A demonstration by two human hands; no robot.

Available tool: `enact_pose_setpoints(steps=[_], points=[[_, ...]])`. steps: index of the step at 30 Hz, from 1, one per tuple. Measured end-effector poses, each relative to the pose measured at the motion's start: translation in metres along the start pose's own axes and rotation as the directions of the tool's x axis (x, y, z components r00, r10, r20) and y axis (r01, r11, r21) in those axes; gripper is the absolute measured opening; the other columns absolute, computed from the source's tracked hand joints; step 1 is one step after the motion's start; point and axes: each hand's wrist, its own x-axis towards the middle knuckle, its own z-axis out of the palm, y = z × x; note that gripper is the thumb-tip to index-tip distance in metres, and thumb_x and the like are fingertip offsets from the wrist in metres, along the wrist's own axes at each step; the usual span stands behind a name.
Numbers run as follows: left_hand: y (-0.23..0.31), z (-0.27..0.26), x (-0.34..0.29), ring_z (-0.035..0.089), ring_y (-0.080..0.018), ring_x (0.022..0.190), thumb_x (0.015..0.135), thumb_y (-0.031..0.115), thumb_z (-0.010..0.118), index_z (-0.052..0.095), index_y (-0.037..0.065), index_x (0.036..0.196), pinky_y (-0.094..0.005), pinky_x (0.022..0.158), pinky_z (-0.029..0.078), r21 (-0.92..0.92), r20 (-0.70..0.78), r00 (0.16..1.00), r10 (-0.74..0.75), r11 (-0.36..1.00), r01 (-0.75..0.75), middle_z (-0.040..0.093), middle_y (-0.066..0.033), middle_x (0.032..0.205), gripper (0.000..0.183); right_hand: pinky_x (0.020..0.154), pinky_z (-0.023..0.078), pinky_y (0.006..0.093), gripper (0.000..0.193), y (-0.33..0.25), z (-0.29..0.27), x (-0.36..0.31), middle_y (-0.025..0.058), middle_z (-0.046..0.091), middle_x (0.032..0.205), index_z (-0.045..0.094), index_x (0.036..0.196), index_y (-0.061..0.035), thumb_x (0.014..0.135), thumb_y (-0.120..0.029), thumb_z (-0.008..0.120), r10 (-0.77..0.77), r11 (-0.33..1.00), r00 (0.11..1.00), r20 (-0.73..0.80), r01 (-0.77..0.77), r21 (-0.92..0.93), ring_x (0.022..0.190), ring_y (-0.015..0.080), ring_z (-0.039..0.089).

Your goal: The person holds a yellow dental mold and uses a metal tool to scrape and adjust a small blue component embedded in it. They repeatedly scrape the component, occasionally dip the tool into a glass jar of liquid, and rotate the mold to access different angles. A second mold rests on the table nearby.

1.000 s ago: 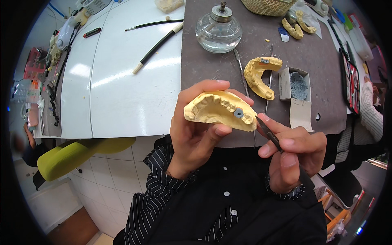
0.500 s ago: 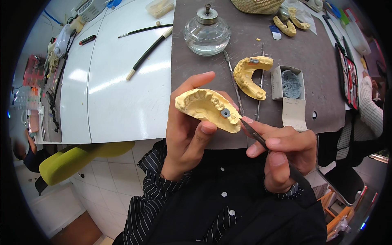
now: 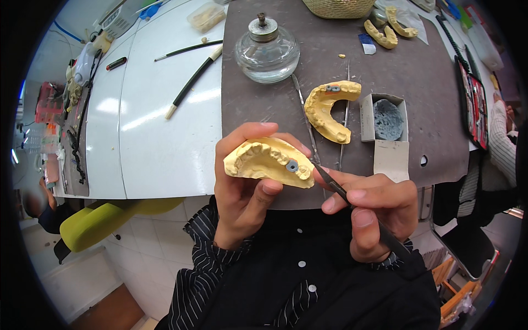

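Yellow dental arch cast (image 3: 256, 166), nearer us than the glass spirit lamp (image 3: 267, 56): our left hand (image 3: 237, 195) is clasping it. Dark pointed instrument (image 3: 333, 185): our right hand (image 3: 379, 206) is pinching it. We are judging the cast light, stiff, chippable, its outer edges offering safest hold.

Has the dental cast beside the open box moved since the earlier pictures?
No. The dental cast keeps its place just left of the open box on the mat; only the whole view has shifted.
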Motion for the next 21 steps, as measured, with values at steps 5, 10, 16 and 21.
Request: enact_pose_setpoints(steps=[5,10,16,21], points=[[-0.001,-0.001,0.001,0.056,-0.0254,0.093,0.082,0.021,0.057,0.03,-0.001,0.118,-0.032,0.077,0.047,0.009,0.016,0.999,0.035,0.999,-0.035,0.053,-0.024,0.098,0.05,0.078,0.05,0.0427,0.019,0.002,0.0,0.001,0.0147,0.056,0.073,0.04,0.092,-0.0001,0.086,-0.017,0.046,-0.007,0.999,1.0,-0.02,0.006,-0.031,0.073,0.0251,0.062],[-0.005,-0.001,0.0,0.056,-0.0257,0.094,0.082,0.018,0.057,0.031,0.0,0.118,-0.0324,0.078,0.047,-0.006,0.031,0.995,0.095,0.995,-0.095,0.053,-0.0247,0.101,0.048,0.076,0.05,0.0405,0.019,0.002,0.002,-0.002,0.0146,0.057,0.071,0.04,0.091,-0.001,0.086,-0.018,0.047,0.021,1.0,0.996,-0.088,-0.022,-0.015,0.073,0.0255,0.062],[-0.004,-0.003,0.0,0.056,-0.0249,0.093,0.081,0.018,0.057,0.032,0.0,0.117,-0.032,0.078,0.047,-0.003,0.046,0.995,0.084,0.996,-0.084,0.053,-0.0248,0.102,0.048,0.086,0.044,0.0476,0.022,0.005,-0.007,-0.004,0.0216,0.054,0.083,0.039,0.1,0.0045,0.079,0.007,0.045,-0.039,0.99,0.998,0.041,0.033,0.139,0.083,0.0289,0.06],[0.003,0.007,0.001,0.059,-0.0193,0.077,0.082,0.033,0.057,0.031,0.001,0.117,-0.0241,0.065,0.049,0.146,-0.078,0.997,0.014,0.989,-0.003,0.055,-0.0252,0.092,0.055,0.087,0.043,0.0478,0.019,0.002,-0.005,-0.005,0.0211,0.055,0.083,0.039,0.099,0.0039,0.081,0.006,0.045,-0.031,0.988,0.999,0.023,0.027,0.154,0.082,0.0277,0.06]])
